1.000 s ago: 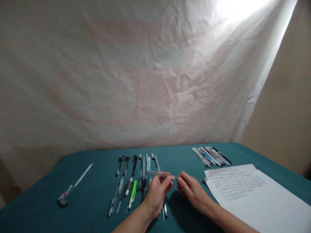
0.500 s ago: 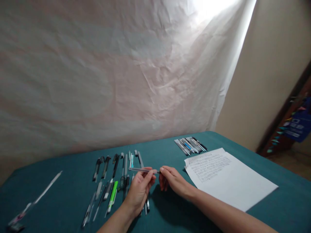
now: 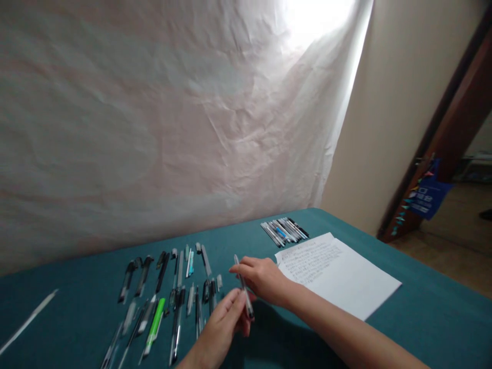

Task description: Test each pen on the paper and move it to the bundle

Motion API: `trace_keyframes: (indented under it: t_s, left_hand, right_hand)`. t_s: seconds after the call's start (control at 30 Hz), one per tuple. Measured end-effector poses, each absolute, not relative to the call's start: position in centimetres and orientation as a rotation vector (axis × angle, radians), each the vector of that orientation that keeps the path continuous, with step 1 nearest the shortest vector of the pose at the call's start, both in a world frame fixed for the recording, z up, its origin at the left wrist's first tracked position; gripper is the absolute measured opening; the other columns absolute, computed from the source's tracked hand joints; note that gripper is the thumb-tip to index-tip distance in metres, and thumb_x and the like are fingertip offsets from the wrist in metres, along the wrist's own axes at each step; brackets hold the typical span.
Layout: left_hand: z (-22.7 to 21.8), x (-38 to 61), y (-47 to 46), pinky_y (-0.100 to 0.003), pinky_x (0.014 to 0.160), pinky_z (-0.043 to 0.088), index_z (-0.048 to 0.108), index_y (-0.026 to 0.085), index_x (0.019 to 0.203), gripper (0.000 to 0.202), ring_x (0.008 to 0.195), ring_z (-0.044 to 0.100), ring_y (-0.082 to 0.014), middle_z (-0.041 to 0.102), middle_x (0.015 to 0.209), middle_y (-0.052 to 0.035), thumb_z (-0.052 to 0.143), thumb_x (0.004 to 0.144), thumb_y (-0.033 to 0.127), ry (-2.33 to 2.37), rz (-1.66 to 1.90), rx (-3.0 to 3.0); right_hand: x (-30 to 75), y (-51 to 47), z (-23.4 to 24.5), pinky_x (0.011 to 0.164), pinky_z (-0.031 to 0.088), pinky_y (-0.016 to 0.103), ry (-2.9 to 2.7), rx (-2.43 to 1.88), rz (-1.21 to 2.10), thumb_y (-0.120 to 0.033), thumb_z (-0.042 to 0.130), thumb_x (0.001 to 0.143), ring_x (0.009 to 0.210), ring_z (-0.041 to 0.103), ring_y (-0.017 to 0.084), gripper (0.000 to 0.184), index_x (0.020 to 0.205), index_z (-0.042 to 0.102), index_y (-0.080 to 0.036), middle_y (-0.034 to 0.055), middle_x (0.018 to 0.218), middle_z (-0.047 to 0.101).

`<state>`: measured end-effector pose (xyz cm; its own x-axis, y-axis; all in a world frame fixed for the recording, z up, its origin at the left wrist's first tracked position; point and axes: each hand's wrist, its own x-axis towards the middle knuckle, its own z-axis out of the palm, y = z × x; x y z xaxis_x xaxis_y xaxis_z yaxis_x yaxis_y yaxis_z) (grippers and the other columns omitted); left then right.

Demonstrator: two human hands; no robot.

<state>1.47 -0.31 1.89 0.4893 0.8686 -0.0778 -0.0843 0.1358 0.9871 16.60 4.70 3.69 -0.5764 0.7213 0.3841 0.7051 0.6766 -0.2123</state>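
My right hand (image 3: 263, 277) pinches a clear-barrelled pen (image 3: 243, 287) and holds it slanted over the teal tablecloth (image 3: 423, 318). My left hand (image 3: 223, 328) sits just below it with curled fingers, its fingertips touching the pen's lower dark end. Both hands hover to the right of a spread of several pens (image 3: 172, 292) lying in loose rows, among them a green highlighter (image 3: 154, 319).
A sheet of paper with handwriting (image 3: 338, 271) lies to the right of my hands. A tidy bundle of pens (image 3: 284, 230) rests beyond it near the table's far edge. A white stick-like pen (image 3: 26, 322) lies far left. A wrinkled white sheet (image 3: 172, 128) hangs behind; a doorway (image 3: 442, 154) opens at right.
The camera has swung right, revealing the doorway. The pen, earlier held level between both hands, now slants upright in my right hand, and my left hand has dropped lower.
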Motion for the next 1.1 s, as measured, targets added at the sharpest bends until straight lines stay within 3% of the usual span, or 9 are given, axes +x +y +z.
trace_keyframes:
  t_s: [0.13,0.23,0.3,0.5,0.8,1.1]
  left_hand:
    - [2.8,2.2,-1.0,-0.026,0.069,0.041,0.052,0.015,0.095,0.039,0.073,0.054,-0.0145,0.057,0.081,-0.0045,0.027,0.089,0.044,0.803,0.710,1.596]
    - [3.2,3.2,-1.4,-0.028,0.078,0.040,0.054,0.017,0.098,0.034,0.086,0.054,-0.0179,0.059,0.093,-0.0069,0.031,0.089,0.041,0.826,0.565,1.977]
    - [3.0,4.1,-1.5,-0.031,0.083,0.040,0.054,0.018,0.103,0.031,0.093,0.053,-0.0200,0.059,0.102,-0.0078,0.036,0.087,0.037,0.837,0.464,2.203]
    - [1.0,7.3,-1.2,-0.040,0.101,0.026,0.046,0.016,0.120,0.043,0.122,0.035,-0.0259,0.041,0.133,-0.0109,0.046,0.082,0.036,0.801,0.336,2.558]
    - [-0.2,8.4,-0.4,-0.044,0.105,0.019,0.035,0.020,0.131,0.056,0.129,0.023,-0.0252,0.030,0.141,-0.0062,0.031,0.085,0.053,0.731,0.249,2.631]
    - [0.0,8.2,-0.6,-0.044,0.106,0.018,0.034,0.022,0.132,0.056,0.129,0.022,-0.0247,0.028,0.141,-0.0044,0.028,0.086,0.053,0.725,0.242,2.639]
  right_hand:
    - [19.4,5.4,4.0,0.067,0.042,0.022,-2.190,-1.163,0.108,-0.030,0.045,0.087,0.074,0.059,0.014,0.027,0.111,0.057,-0.026,0.0033,0.086,0.062]
    - [23.1,5.6,3.2,0.065,0.045,0.024,-1.960,-1.189,0.247,-0.038,0.047,0.084,0.070,0.058,0.015,0.026,0.097,0.064,-0.022,0.0041,0.084,0.062]
    - [25.9,5.4,2.1,0.054,0.045,0.024,-1.770,-1.254,0.417,-0.042,0.045,0.083,0.060,0.056,0.014,0.031,0.087,0.064,-0.018,0.0040,0.077,0.062]
    - [32.6,4.1,-1.7,0.046,0.043,0.024,-1.283,-1.351,0.697,-0.045,0.053,0.075,0.048,0.050,0.012,0.029,0.078,0.056,-0.016,-0.0015,0.055,0.053]
    - [34.8,3.0,-3.7,0.050,0.039,0.024,-1.261,-1.413,0.669,-0.036,0.054,0.073,0.049,0.048,0.012,0.018,0.074,0.054,-0.018,-0.0030,0.053,0.052]
    - [37.2,2.5,-3.9,0.049,0.035,0.023,-1.460,-1.525,0.466,-0.028,0.047,0.076,0.046,0.042,0.010,0.016,0.062,0.047,-0.019,-0.0060,0.049,0.046]
